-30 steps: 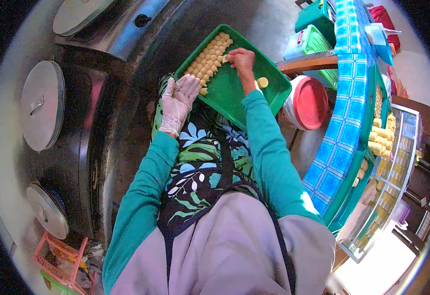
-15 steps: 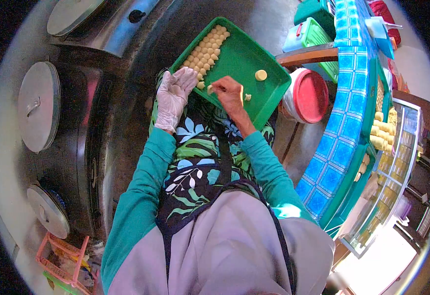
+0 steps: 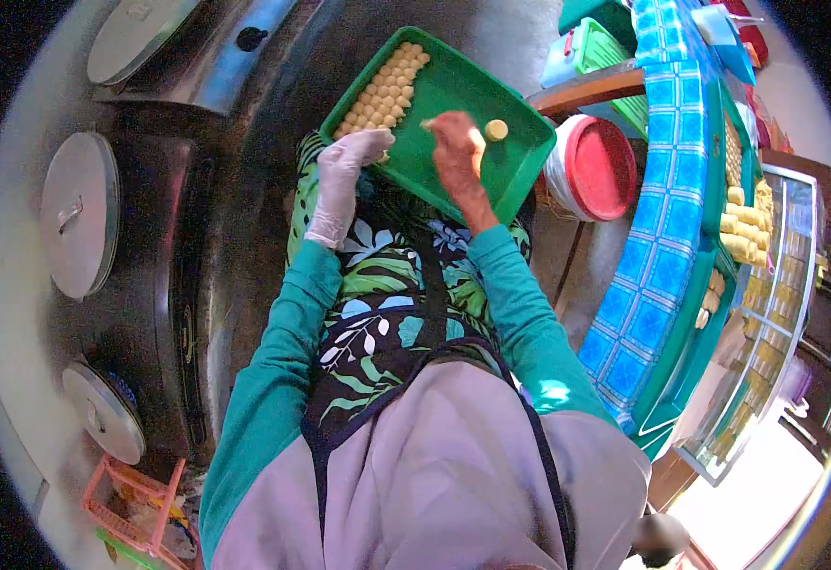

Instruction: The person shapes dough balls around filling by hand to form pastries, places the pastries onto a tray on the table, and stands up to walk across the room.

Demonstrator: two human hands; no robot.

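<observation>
A green tray [image 3: 520, 180] rests across the lap, with rows of small pale dough balls [image 3: 387, 90] packed along its left side. A larger round piece of dough [image 3: 496, 130] sits by itself toward the right. My left hand [image 3: 347, 171], in a clear glove, is at the tray's left corner beside the nearest balls. Its fingers are curled together, and what they hold, if anything, is hidden. Over the middle of the tray, my bare right hand [image 3: 459, 157] is slightly blurred and closed, with a small pale bit of dough [image 3: 427, 123] at its fingertips.
A bucket with a red lid [image 3: 601, 169] stands right of the tray, beside a table with a blue checked cloth [image 3: 658, 228]. More trays with pale rolls [image 3: 743, 236] lie beyond. Large lidded pots [image 3: 83, 214] stand on the left, above a pink basket [image 3: 135, 503].
My left hand has turned from an open palm to curled fingers. My right hand has moved up and slightly right, away from the left hand, over the tray.
</observation>
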